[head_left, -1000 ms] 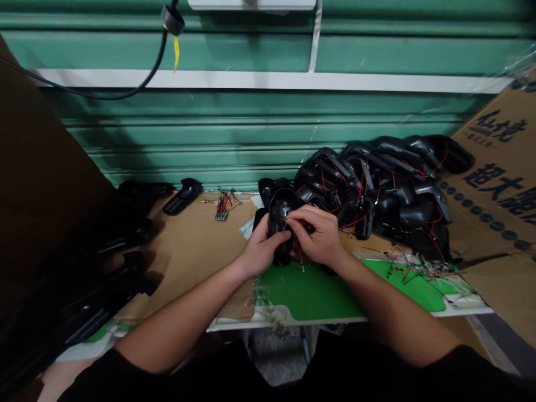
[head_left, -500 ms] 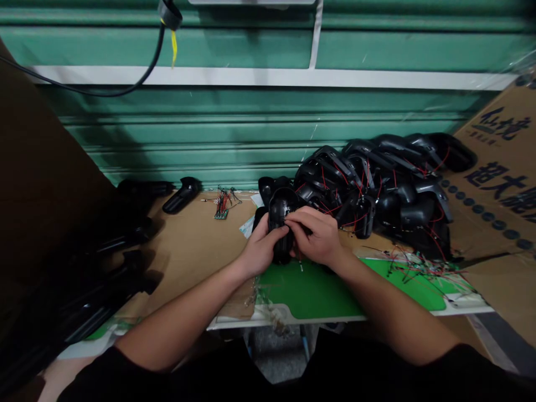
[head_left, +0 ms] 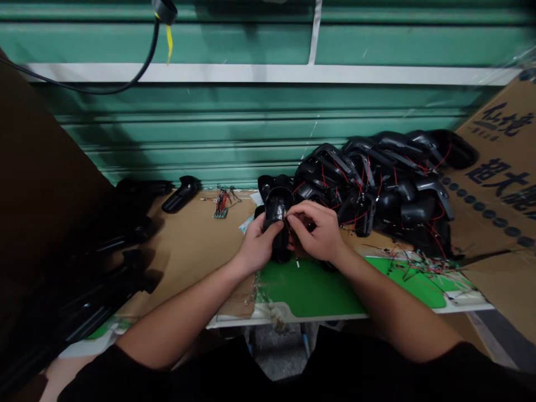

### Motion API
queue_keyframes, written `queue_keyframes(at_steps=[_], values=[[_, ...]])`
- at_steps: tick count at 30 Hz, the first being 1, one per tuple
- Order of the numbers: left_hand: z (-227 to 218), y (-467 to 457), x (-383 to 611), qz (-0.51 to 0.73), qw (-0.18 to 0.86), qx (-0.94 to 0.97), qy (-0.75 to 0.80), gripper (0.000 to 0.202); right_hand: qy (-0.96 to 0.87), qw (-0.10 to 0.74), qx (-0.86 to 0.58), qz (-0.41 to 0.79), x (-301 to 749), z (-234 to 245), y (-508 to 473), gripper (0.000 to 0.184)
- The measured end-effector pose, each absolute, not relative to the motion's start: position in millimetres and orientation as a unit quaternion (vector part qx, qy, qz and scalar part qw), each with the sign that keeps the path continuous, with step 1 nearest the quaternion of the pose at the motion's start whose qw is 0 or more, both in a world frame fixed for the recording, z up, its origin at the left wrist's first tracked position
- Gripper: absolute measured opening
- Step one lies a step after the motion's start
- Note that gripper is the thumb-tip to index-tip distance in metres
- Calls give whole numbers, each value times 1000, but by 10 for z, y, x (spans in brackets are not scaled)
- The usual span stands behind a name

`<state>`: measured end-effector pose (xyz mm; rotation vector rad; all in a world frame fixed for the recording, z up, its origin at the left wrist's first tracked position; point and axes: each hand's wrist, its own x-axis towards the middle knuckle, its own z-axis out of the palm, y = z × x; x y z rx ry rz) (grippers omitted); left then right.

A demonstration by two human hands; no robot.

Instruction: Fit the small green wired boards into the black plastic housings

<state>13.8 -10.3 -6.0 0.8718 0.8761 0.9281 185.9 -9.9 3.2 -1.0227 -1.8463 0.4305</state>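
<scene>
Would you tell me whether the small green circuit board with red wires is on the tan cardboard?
Yes, the board lies on the cardboard.

Not a lot moved here, tbh. The black housing (head_left: 276, 215) has been nudged a little toward 9 o'clock, and the left hand (head_left: 257, 245) has been shifted the same way with it. The right hand (head_left: 314, 231) has been brought in slightly toward 10 o'clock, so the red wire (head_left: 293, 245) has been drawn closer to the housing. The view's been tipped down a touch too, so the cable clip (head_left: 164, 11) sits higher in frame.
</scene>
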Motion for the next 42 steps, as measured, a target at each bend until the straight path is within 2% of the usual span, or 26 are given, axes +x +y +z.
queue_keyframes(at_steps=[3,7,16,22,30,38,42], values=[[-85,-99,131,423,714,388,401,56,-685,469,-487,269,1803,-12,-105,16],[-135,-90,116,420,712,405,392,55,-638,476,-493,351,1769,-85,-86,32],[-155,-104,113,429,675,452,395,58,-615,477,-476,409,1773,-104,-87,45],[-201,-98,99,438,660,470,389,56,-637,454,-454,426,1747,-95,-116,26],[-224,-120,103,438,651,487,383,54,-613,462,-450,456,1757,-154,-117,32],[-190,-135,125,433,630,510,395,39,-619,459,-452,450,1714,-155,-143,30],[-185,-134,139,436,627,501,407,38,-620,451,-474,433,1689,-152,-148,28]])
